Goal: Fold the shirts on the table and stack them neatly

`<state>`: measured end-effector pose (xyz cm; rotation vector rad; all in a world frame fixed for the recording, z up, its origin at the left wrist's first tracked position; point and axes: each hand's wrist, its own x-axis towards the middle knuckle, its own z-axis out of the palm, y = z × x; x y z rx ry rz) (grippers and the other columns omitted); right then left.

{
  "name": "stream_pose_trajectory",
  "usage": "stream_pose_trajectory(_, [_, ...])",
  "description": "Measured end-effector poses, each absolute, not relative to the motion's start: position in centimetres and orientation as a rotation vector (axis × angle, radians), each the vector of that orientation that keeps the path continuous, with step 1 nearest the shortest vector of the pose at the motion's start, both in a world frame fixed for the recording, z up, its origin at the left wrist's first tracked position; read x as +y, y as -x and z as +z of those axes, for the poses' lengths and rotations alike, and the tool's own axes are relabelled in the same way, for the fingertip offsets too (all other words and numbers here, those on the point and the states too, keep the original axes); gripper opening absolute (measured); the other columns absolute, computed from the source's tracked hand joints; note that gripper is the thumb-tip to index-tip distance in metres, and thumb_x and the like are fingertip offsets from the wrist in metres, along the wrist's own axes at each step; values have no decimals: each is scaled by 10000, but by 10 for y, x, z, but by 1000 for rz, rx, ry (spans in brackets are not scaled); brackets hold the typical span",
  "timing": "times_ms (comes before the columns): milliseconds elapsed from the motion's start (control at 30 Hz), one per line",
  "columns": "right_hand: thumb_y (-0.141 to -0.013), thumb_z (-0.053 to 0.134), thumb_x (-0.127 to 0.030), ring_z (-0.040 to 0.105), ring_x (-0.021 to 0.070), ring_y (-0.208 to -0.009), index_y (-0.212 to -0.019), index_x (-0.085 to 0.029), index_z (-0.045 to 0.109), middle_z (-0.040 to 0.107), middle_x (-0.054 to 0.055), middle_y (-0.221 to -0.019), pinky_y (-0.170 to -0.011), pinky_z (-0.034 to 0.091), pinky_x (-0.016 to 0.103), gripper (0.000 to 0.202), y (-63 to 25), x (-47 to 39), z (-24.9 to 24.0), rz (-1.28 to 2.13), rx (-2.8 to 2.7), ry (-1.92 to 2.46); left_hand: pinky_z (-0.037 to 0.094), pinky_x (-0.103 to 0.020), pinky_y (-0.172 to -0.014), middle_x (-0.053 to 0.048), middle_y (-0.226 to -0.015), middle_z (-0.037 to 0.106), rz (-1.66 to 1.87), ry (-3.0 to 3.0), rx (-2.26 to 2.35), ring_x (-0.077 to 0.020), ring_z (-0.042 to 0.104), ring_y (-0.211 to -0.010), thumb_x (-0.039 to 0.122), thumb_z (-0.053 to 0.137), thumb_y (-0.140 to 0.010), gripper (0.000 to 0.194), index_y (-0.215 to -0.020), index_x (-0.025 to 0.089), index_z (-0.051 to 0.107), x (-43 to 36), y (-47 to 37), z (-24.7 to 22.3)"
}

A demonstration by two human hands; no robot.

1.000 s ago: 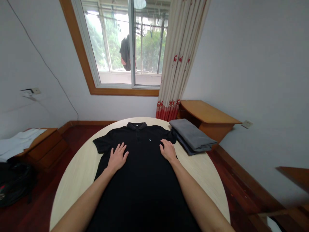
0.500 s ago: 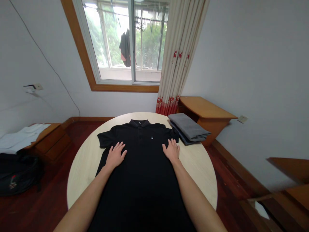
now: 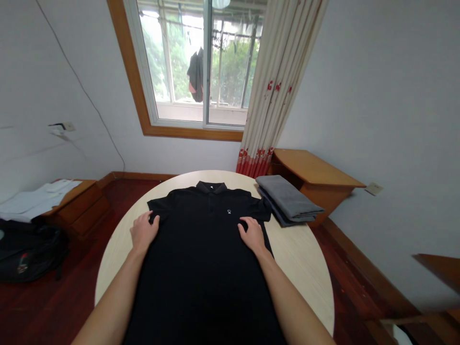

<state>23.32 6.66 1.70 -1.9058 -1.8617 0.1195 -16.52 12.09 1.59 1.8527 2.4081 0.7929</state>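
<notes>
A black polo shirt (image 3: 206,258) lies spread front up, its collar at the far side and a small white logo on the chest. My left hand (image 3: 144,231) is at the shirt's left edge, just below the short sleeve, thumb and fingers apart in a loose curve. Over the right side of the chest, below the other sleeve, rests my right hand (image 3: 253,235), fingers slightly bent and thumb apart. Neither hand holds any cloth that I can see. The shirt's lower end runs out of view between my forearms.
The shirt lies on a round pale table (image 3: 300,263). Folded grey cloths (image 3: 287,199) are stacked at its right, touching the right sleeve. Beyond stand a wooden desk (image 3: 316,167) and a curtain (image 3: 276,91). A black bag (image 3: 30,251) and a low cabinet (image 3: 84,208) are at the left.
My left hand has moved left, off the chest to the shirt's edge by the sleeve. The right hand's fingers have bent from lying flat. The view has shifted slightly.
</notes>
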Motion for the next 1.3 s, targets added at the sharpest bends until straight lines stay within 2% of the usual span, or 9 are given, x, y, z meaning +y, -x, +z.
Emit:
stream_pose_trajectory(267, [-917, 574, -341, 601, 217, -932, -841, -204, 679, 675, 71, -968, -725, 415, 288, 189, -233, 109, 38, 125, -2020, 2085, 304, -635, -1088, -237, -1400, 542, 453, -1698, 2452, -416, 443, -1339, 594, 263, -940, 670, -1249, 115, 614, 174, 179, 19])
stream_pose_trajectory(400, [-953, 527, -329, 608, 186, -836, -780, -201, 634, 672, 41, -852, -660, 364, 269, 240, -237, 120, 24, 26, -1860, 2055, 275, -660, -1103, -218, -1450, 502, 531, -1692, 2498, -398, 383, -1391, 568, 387, -911, 594, -1284, 155, 596, 185, 177, 11])
stream_pose_trajectory(533, [-935, 552, -334, 594, 173, -773, -731, -207, 625, 661, 21, -778, -627, 335, 262, 251, -244, 121, 12, 102, -1803, 1963, 250, -664, -1122, -174, -1448, 530, 608, -1731, 2455, -377, 382, -1407, 469, 470, -904, 393, -1099, 192, 668, 184, 177, 1])
stream_pose_trajectory(633, [-919, 552, -333, 581, 172, -751, -738, -216, 643, 648, 5, -732, -634, 343, 257, 234, -251, 120, 9, 214, -1797, 1861, 310, -599, -1125, -162, -1394, 589, 757, -1706, 2399, -352, 475, -1350, 392, 498, -900, 286, -1018, 189, 661, 181, 177, 0])
stream_pose_trajectory(800, [-885, 554, -347, 576, 180, -742, -763, -223, 675, 647, 5, -723, -650, 357, 263, 212, -256, 121, 5, 288, -1785, 1786, 536, -422, -898, -115, -1038, 741, 1139, -1431, 2247, -296, 685, -1025, 378, 590, -840, 275, -1049, 200, 617, 175, 171, 9])
stream_pose_trajectory(933, [-879, 548, -354, 574, 182, -748, -756, -223, 675, 645, 7, -723, -650, 353, 266, 220, -256, 121, 4, 291, -1785, 1782, 542, -353, -886, -85, -1074, 734, 1405, -1671, 1997, -238, 690, -1011, 301, 574, -830, 330, -1143, 201, 607, 160, 147, 23])
stream_pose_trajectory(1033, [-876, 551, -349, 571, 182, -752, -744, -221, 667, 644, 8, -726, -651, 350, 266, 217, -255, 119, 5, 292, -1790, 1782, 551, -323, -830, -52, -1084, 735, 1338, -2058, 1726, -201, 697, -914, 359, 543, -881, 364, -1213, 224, 607, 145, 125, 32])
stream_pose_trajectory(1133, [-874, 554, -349, 569, 180, -746, -738, -219, 660, 640, 9, -723, -650, 351, 266, 217, -256, 119, 6, 289, -1791, 1773, 553, -321, -811, -34, -1010, 755, 1136, -2257, 1600, -191, 695, -838, 407, 502, -927, 292, -1094, 234, 669, 139, 111, 31])
stream_pose_trajectory(1300, [-875, 550, -347, 570, 180, -747, -749, -218, 669, 648, 14, -731, -658, 359, 265, 216, -257, 120, 4, 289, -1810, 1749, 464, -424, -1054, -111, -1314, 662, 855, -2398, 1685, -265, 605, -1209, 433, 479, -937, 397, -1189, 190, 665, 152, 115, 11])
